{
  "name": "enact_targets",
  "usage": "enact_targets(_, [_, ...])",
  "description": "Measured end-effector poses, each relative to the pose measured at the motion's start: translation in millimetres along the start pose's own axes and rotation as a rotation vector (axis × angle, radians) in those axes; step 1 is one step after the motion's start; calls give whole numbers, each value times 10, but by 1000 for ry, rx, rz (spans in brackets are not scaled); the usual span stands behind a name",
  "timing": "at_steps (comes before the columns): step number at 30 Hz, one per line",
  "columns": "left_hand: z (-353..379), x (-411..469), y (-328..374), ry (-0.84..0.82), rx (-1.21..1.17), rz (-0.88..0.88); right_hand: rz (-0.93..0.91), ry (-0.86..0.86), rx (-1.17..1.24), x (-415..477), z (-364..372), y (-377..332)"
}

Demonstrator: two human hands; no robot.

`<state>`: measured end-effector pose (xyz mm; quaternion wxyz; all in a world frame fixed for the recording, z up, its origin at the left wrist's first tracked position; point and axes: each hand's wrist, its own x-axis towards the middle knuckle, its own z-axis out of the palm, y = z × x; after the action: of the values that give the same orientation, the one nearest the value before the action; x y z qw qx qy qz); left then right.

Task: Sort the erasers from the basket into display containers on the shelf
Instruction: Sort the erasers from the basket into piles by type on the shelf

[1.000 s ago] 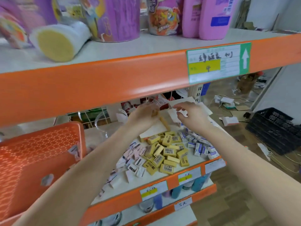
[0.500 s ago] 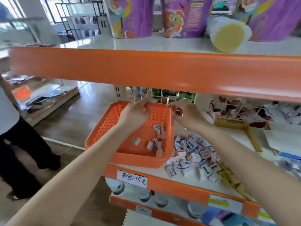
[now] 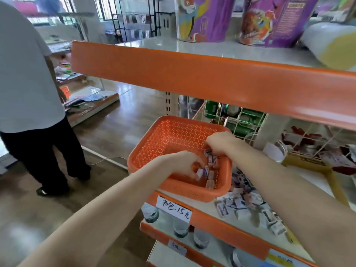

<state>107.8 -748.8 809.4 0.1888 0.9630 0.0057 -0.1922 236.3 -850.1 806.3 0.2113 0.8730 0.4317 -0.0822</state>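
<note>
Orange basket (image 3: 169, 139): both hands now inside

The erasers (image 3: 211, 173) lie heaped in its near right corner. Half a second ago the hands hovered at the far rim. Now the left hand (image 3: 184, 164) digs in with fingers curled, its grasp unclear, and the right hand (image 3: 219, 143) pinches erasers by the right wall, so another batch is likely starting. A loose pile (image 3: 240, 201) litters the shelf (image 3: 221, 226) just right; the upper beam (image 3: 192, 79) overhangs, and a person (image 3: 28, 83) stands far left

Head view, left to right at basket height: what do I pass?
Standing person → orange basket, with the left hand then the right hand among its erasers → loose erasers on the shelf → yellow tray.
</note>
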Motion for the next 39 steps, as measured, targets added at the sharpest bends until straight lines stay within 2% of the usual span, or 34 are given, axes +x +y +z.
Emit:
enact_targets(2, [78, 49, -27, -39, 22, 5, -4, -7, -22, 32, 15, -1])
enact_targets(6, [130, 118, -165, -16, 49, -35, -49, -18, 22, 33, 30, 16])
enact_targets(13, [158, 128, -73, -88, 54, 61, -140, 61, 235, -30, 9, 75])
enact_targets(16, [166, 140, -86, -51, 82, 73, -149, 40, 262, -35, -1, 81])
enact_targets(20, [136, 136, -177, 24, 59, -17, -139, -76, 173, -49, -26, 41])
enact_targets(24, [108, 131, -262, 102, 27, -98, -119, -95, 120, -74, -44, 18])
enact_targets(31, [119, 127, -254, 87, 77, -127, -155, -162, 131, -48, -44, 27])
enact_targets(35, [139, 161, -173, 155, 115, 8, -171, -175, 97, -22, -23, 16])
enact_targets(39, [169, 209, -114, 104, 152, 168, -149, -173, 82, -5, -17, 16])
